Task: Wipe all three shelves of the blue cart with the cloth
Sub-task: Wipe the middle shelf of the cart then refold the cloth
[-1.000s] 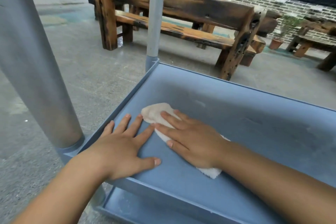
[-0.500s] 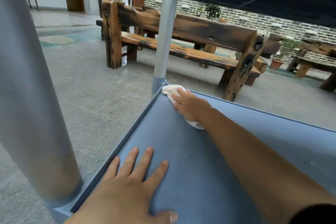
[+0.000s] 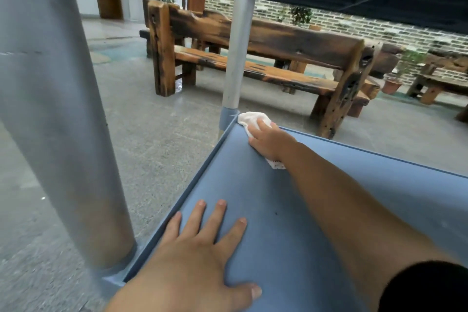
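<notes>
Cloth [image 3: 249, 119] under right hand [image 3: 269, 140], far-left corner of cart shelf [image 3: 291, 210]

My left hand [image 3: 195, 258] lies flat, palm down, close to me at the bottom of the view. Fingers [image 3: 219, 215] straight and spread, pointing away from me, thumb stuck out to the right. Left forearm comes in from the bottom edge. My right arm is stretched far forward, crossing diagonally from lower right to centre, elbow nearly straight, dark sleeve at the bottom right corner. Right hand [image 3: 269, 140] is palm down at full reach, fingers extended forward and close together, pressing flat, wrist roughly in line with the forearm. Hands well apart.
</notes>
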